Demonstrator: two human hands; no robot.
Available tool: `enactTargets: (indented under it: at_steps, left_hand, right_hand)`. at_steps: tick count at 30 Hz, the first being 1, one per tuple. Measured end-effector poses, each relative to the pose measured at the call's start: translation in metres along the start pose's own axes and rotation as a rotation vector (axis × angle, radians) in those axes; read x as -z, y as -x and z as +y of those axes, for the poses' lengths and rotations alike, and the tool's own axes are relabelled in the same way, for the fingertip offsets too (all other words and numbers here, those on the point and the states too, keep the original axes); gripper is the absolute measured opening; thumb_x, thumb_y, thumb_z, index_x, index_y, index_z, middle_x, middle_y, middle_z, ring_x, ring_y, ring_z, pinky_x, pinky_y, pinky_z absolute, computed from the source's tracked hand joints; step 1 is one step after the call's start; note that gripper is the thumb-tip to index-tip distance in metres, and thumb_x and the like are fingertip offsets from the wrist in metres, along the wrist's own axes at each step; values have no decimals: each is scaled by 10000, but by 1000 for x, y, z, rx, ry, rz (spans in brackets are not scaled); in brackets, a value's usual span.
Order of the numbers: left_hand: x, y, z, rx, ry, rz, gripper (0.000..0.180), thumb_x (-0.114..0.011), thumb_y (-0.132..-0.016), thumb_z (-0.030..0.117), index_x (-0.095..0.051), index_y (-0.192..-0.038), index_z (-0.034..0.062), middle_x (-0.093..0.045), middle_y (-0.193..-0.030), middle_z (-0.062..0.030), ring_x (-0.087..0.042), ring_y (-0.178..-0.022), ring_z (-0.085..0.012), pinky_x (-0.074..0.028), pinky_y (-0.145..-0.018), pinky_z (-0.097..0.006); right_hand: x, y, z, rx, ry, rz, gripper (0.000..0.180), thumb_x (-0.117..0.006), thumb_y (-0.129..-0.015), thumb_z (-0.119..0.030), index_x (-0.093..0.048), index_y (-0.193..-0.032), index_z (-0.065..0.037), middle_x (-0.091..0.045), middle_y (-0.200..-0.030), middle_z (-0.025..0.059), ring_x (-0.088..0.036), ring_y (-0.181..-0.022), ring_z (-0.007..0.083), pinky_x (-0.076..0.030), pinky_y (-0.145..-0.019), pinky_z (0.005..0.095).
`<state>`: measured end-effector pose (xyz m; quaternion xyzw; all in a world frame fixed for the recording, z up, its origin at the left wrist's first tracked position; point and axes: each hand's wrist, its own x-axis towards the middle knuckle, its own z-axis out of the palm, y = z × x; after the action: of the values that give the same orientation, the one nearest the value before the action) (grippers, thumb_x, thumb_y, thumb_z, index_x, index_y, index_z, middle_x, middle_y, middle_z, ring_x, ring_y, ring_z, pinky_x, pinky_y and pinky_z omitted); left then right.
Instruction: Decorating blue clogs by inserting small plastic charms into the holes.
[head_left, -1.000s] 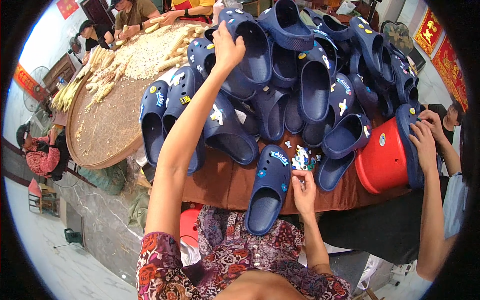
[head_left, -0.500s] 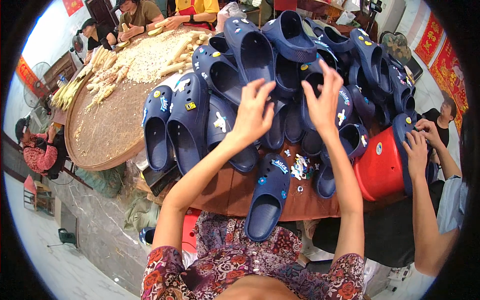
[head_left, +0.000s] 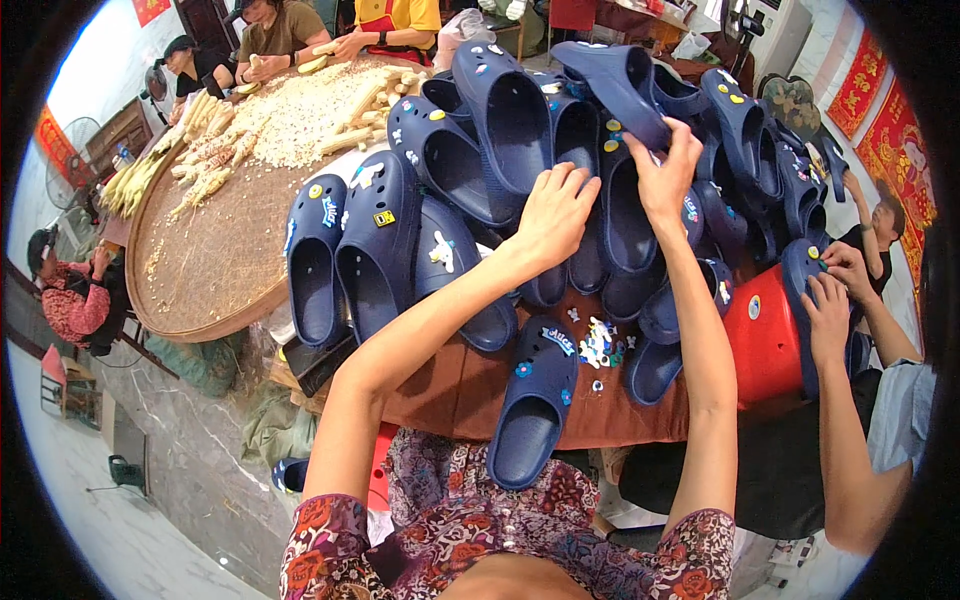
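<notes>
Clogs lie heaped on the table, directly under both hands. The left hand rests spread and unclenched on the pile; the right hand, at its 3 o'clock, pinches one clog that juts toward 11 o'clock. A lone clog lies at 6 o'clock beside loose charms.

- Brown table: carries the whole load, bare strip along its near edge.
- Pile of navy clogs: covers centre through 1 o'clock.
- Single navy clog: 6 o'clock, heel over the edge.
- Small shoe charms: loose, just right of it.
- Round woven tray: 10 o'clock, rim overhanging the table.
</notes>
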<state>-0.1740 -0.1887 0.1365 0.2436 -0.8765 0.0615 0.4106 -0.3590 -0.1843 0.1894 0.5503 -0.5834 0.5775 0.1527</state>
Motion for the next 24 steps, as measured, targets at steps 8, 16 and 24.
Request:
enactTargets:
  at_steps: [8, 16, 24]
  left_hand:
    - [-31, -14, -3, 10, -321, -131, 437, -726, -704, 107, -621, -1114, -3, -626, -1113, -144, -538, -1158, -321, -415, -960, -403]
    - [-42, -19, -11, -3, -420, -162, 99, -637, -789, 118, -646, -876, 73, -655, -882, -87, -599, -944, -246, -410, -887, -369]
    - [-37, -29, -13, 86, -300, -90, 207, -697, -708, 67, -610, -896, 71, -661, -865, -95, -617, -902, -279, -424, -827, -397]
  right_hand:
    - [26, 16, 28, -22, -25, 134, 547, -852, -776, -201, -546, -1211, -72, -444, -1173, 139, -504, -1035, 259, -464, -835, 345]
    - [46, 38, 27, 133, 71, 93, 510, -836, -761, -118, -558, -1185, -69, -422, -1219, 182, -463, -1174, 341, -404, -995, 420]
    - [49, 54, 34, 130, 84, 81, 472, -796, -770, -49, -550, -1172, -60, -391, -1299, 208, -437, -1239, 385, -379, -1046, 454]
